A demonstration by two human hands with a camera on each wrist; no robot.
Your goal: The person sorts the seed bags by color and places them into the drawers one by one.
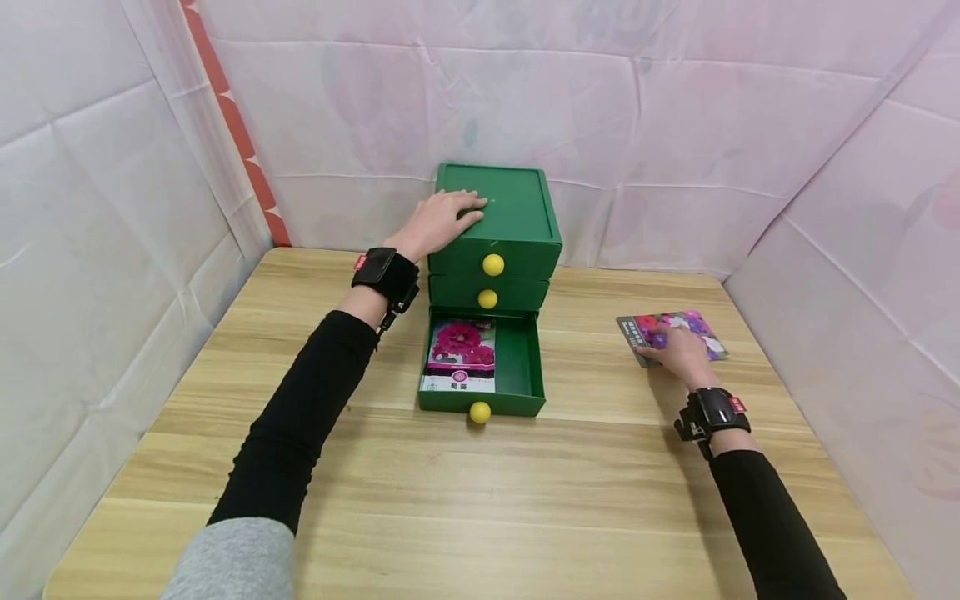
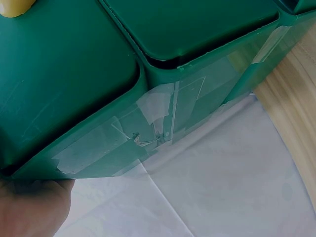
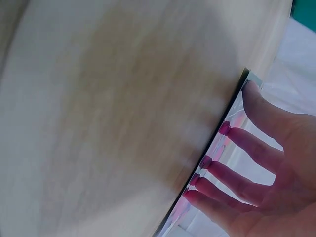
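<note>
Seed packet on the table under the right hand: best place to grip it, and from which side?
The packet lies flat on the table, so no face grip. Probably take the near edge by the right hand: press down with the fingertips, slide or tilt the edge up, then pinch it thumb under, fingers on top.

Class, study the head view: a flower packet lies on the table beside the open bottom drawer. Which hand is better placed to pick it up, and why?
Probably the right hand: its fingers already rest on the flower packet. The left hand lies flat on top of the green drawer box, far from that packet.
</note>
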